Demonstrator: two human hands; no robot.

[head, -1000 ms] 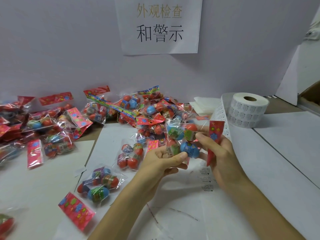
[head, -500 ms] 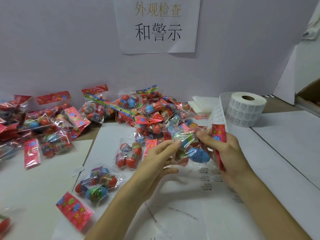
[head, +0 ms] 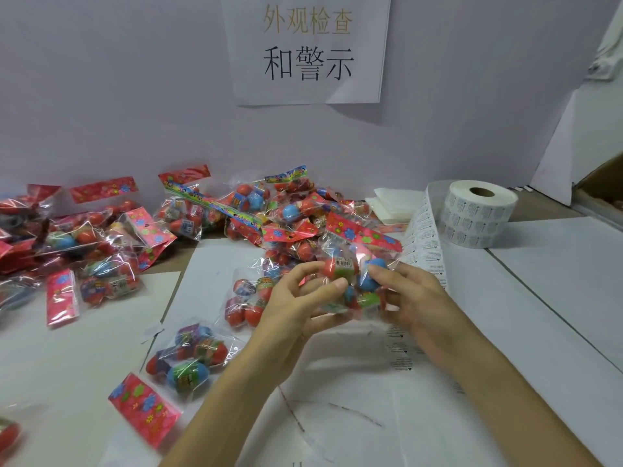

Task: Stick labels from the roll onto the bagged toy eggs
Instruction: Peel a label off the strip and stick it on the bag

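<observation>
Both my hands hold one clear bag of toy eggs [head: 350,281] above the table, its red flowered header card [head: 362,234] pointing up and to the right. My left hand [head: 296,308] grips the bag's left side with curled fingers and thumb. My right hand [head: 414,305] grips its right side. The white label roll [head: 478,217] stands at the back right, and its strip of labels [head: 424,244] runs down toward my right hand and under it.
A heap of bagged eggs [head: 256,210] lies against the back wall, with more bags [head: 84,244] at the left. Two bags [head: 188,358] [head: 246,298] lie near my left arm. White paper sheets [head: 101,335] cover the table. A printed sign [head: 306,48] hangs on the wall.
The held bag has been turned: its red header, upright by my right hand before, now lies across the top. My left hand has closed on the bag again.
</observation>
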